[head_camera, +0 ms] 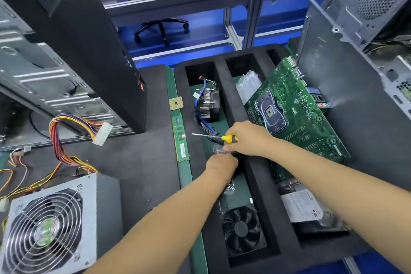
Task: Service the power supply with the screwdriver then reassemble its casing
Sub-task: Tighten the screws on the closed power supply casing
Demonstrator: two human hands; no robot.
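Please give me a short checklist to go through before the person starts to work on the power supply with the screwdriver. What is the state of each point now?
1. Screwdriver in hand: ok, the right hand holds its yellow-and-black handle, tip pointing left.
2. Left hand free: cannot tell, it is closed beside a small clear object over the foam tray.
3. Power supply within reach: ok, it sits at the near left, fan grille up.
4. Hands at the power supply: not ok, both are over the tray.
5. Cables clear of the casing top: ok, they trail behind it.
6. Casing screws located: cannot tell, too small to see.
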